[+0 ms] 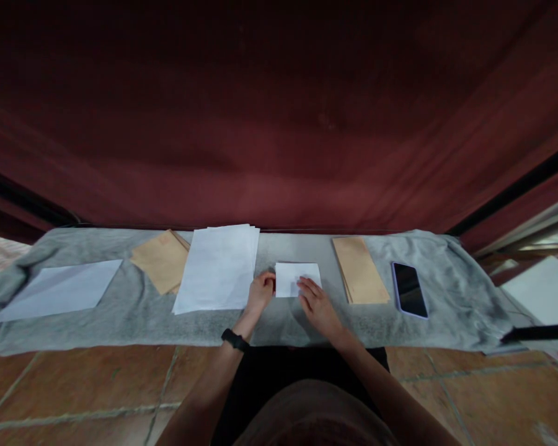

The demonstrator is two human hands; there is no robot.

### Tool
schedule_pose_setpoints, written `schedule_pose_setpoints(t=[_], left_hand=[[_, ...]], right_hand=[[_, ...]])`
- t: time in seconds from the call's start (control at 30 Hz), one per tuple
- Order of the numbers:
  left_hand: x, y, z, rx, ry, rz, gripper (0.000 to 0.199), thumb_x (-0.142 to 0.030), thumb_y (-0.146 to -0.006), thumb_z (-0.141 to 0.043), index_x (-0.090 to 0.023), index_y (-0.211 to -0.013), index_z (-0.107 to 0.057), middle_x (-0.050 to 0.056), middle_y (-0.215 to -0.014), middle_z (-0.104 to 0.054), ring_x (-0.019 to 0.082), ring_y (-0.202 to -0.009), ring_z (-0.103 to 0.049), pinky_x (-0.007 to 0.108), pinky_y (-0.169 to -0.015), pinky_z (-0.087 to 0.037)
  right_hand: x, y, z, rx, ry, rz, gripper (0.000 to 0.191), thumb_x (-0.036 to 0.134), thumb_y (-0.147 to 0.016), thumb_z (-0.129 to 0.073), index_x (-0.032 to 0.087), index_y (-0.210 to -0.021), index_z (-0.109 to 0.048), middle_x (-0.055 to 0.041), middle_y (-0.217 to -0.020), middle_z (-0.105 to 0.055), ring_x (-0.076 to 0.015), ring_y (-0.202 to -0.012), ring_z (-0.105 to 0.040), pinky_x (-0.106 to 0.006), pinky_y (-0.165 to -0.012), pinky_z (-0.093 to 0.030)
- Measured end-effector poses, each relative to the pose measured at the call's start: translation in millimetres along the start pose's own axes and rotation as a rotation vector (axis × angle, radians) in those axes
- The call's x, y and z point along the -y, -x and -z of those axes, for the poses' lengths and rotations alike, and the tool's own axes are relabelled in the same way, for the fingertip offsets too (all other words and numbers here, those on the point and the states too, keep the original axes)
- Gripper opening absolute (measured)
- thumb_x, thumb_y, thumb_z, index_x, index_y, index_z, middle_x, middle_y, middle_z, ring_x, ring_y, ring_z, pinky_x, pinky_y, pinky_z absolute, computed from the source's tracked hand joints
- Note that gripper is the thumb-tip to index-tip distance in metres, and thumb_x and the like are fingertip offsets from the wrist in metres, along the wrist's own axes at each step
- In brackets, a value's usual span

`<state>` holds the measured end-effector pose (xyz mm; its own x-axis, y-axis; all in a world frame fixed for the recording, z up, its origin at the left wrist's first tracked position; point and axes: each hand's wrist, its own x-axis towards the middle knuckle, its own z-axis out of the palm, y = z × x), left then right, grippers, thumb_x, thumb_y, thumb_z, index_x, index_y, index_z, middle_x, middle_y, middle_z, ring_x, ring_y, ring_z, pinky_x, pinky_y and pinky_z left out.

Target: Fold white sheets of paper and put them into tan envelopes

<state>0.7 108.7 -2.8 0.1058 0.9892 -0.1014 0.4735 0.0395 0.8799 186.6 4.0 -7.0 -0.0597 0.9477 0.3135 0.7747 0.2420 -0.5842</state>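
Observation:
A small white folded paper (287, 282) lies flat on the grey cloth in front of me. My left hand (262, 291) is at its left edge, fingers curled in; whether they grip the edge is too small to make out. The fingers of my right hand (318, 306) are spread and rest on the paper's right part. Left of my hands lies a stack of white sheets (218, 269). Brown envelopes (363, 271) lie to the right of the folded paper.
More brown envelopes (160, 260) and a single white sheet (65, 288) lie further left. A phone (410, 290) in a purple case is at the right. A dark red curtain (279, 155) hangs behind the cloth-covered table (134, 328).

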Motion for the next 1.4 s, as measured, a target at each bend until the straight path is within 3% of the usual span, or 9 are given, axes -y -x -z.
schedule_pose_setpoints(t=[0.17,0.27,0.4,0.53,0.67,0.77,0.83,1.0,1.4], left_hand=[[-3.5,9.9,-1.3,0.041,-0.051,0.003,0.018,-0.025,-0.086,-0.055,-0.019,-0.075,-0.067,-0.002,-0.065,-0.065,0.016,-0.063,-0.064,0.024,-0.058,-0.048],[-6.6,13.4,-4.8,0.018,-0.114,-0.009,0.008,-0.018,-0.082,-0.062,-0.019,-0.074,-0.064,-0.002,-0.067,-0.064,0.015,-0.066,-0.063,0.024,-0.064,-0.048],[-8.5,12.3,-7.6,-0.019,-0.175,-0.020,0.020,-0.005,-0.078,-0.059,-0.019,-0.092,-0.064,-0.001,-0.074,-0.066,0.015,-0.069,-0.065,0.026,-0.070,-0.049],[-8.2,13.5,-6.9,-0.049,-0.223,-0.028,0.039,-0.004,-0.080,-0.060,-0.017,-0.117,-0.059,0.000,-0.079,-0.067,0.018,-0.074,-0.068,0.029,-0.074,-0.052],[-10.1,24.6,-11.3,-0.095,-0.294,-0.094,0.038,-0.006,-0.087,-0.052,-0.018,-0.123,-0.058,0.009,-0.105,-0.069,0.022,-0.098,-0.069,0.036,-0.091,-0.053],[-12.5,33.8,-23.9,-0.150,-0.399,-0.265,0.036,-0.015,-0.098,-0.043,-0.018,-0.130,-0.057,0.014,-0.125,-0.066,0.025,-0.119,-0.062,0.042,-0.105,-0.048],[-13.3,37.2,-35.8,-0.114,-0.442,-0.356,0.039,-0.024,-0.102,-0.039,-0.016,-0.139,-0.052,0.015,-0.136,-0.062,0.024,-0.131,-0.056,0.042,-0.112,-0.044],[-10.5,37.5,-56.8,0.000,-0.606,-0.370,0.057,-0.039,-0.105,-0.034,-0.009,-0.153,-0.038,0.017,-0.158,-0.043,0.027,-0.150,-0.034,0.046,-0.123,-0.030],[0.4,41.8,-47.1,-0.028,-0.826,-0.442,0.064,-0.041,-0.103,-0.038,-0.007,-0.156,-0.034,0.019,-0.163,-0.031,0.029,-0.154,-0.024,0.051,-0.125,-0.023]], right_hand=[[-2.3,3.6,-13.3,0.038,0.124,0.022,0.042,0.020,-0.102,-0.039,0.015,-0.138,-0.060,-0.0125,-0.150,-0.055,-0.0231,-0.143,-0.046,-0.046,-0.117,-0.041],[-1.5,0.2,-15.0,0.045,0.152,0.036,0.043,0.021,-0.104,-0.038,0.014,-0.141,-0.057,-0.0122,-0.151,-0.053,-0.0221,-0.144,-0.044,-0.045,-0.118,-0.041],[1.7,-11.7,-16.4,0.053,0.163,0.063,0.044,0.024,-0.105,-0.037,0.015,-0.143,-0.057,-0.0102,-0.153,-0.051,-0.0221,-0.145,-0.042,-0.046,-0.119,-0.039],[5.3,-21.4,-21.4,0.065,0.206,0.055,0.045,0.029,-0.106,-0.036,0.014,-0.144,-0.056,-0.0105,-0.155,-0.049,-0.0236,-0.147,-0.040,-0.047,-0.122,-0.035],[8.6,-21.5,-28.3,0.085,0.281,0.046,0.046,0.030,-0.107,-0.036,0.013,-0.145,-0.055,-0.0117,-0.157,-0.046,-0.0255,-0.147,-0.040,-0.048,-0.123,-0.031],[8.4,-18.0,-33.2,0.088,0.318,0.051,0.046,0.025,-0.106,-0.035,0.013,-0.148,-0.052,-0.0117,-0.158,-0.044,-0.0263,-0.147,-0.040,-0.049,-0.123,-0.029],[6.4,-16.2,-36.3,0.090,0.337,0.062,0.050,0.021,-0.103,-0.038,0.012,-0.152,-0.046,-0.0130,-0.159,-0.042,-0.0272,-0.148,-0.038,-0.049,-0.123,-0.029],[-1.6,-14.2,-40.7,0.070,0.368,0.094,0.062,0.017,-0.098,-0.042,0.009,-0.159,-0.030,-0.0153,-0.163,-0.034,-0.0270,-0.151,-0.031,-0.049,-0.123,-0.027],[-19.3,-3.6,-20.3,-0.037,0.421,-0.071,0.056,0.027,-0.105,-0.038,0.006,-0.157,-0.034,-0.0215,-0.160,-0.036,-0.0306,-0.149,-0.035,-0.054,-0.119,-0.033]])
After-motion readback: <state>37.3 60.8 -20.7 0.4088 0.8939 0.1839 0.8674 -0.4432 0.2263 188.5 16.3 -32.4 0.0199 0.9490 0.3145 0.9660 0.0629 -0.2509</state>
